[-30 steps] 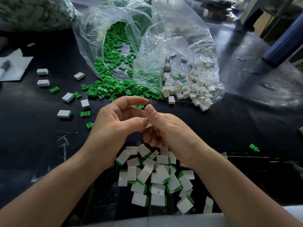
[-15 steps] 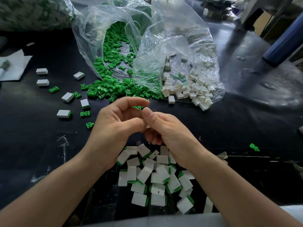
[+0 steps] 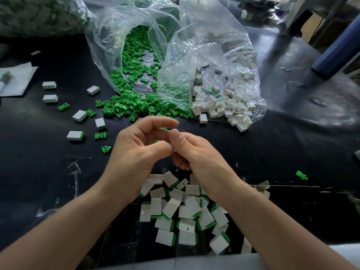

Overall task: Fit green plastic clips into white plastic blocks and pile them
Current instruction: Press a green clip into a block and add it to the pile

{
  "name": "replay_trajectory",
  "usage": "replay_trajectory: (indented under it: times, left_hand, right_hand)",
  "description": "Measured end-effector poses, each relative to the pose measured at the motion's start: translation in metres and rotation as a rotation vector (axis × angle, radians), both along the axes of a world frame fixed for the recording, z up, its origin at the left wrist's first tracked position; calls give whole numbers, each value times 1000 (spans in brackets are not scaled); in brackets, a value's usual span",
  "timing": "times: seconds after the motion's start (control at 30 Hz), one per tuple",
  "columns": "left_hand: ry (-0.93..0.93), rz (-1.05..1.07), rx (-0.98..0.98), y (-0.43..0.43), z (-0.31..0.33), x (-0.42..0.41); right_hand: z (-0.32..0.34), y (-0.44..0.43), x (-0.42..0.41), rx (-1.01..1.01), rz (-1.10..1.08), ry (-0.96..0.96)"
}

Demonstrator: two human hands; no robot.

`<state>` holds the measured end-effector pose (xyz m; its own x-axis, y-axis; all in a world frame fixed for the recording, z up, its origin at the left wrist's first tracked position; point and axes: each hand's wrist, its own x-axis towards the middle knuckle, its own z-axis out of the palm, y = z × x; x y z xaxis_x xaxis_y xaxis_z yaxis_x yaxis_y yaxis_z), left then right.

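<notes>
The left hand point(image 3: 136, 151) and right hand point(image 3: 194, 152) meet thumb to thumb in one closed grip, pinching a white block point(image 3: 174, 151) of which only a sliver shows; nothing green shows there. Best to push straight along the slot, thumbs square, until green sits flush, then drop it on the finished pile point(image 3: 187, 211) just below the grip. Spare green clips point(image 3: 126, 108) lie beyond it.

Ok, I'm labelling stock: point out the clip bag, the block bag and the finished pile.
Clip bag point(image 3: 105, 41): head view, on its clear left wall.
Block bag point(image 3: 214, 45): head view, on its crumpled upper wall.
Finished pile point(image 3: 191, 204): head view, on a white face near its middle.
</notes>
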<state>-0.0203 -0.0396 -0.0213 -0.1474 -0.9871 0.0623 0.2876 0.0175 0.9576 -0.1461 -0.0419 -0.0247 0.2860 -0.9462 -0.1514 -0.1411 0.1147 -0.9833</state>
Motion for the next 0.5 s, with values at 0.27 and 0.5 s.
replay_trajectory:
  times: [0.27,0.5]
  left_hand:
    - [-20,-22,30,-1,1,4]
    - [-68,34,42,-1,5,3]
  right_hand:
    - [4,-6,-6,57,31,-21]
    - [2,-14,-16,0,-36,117]
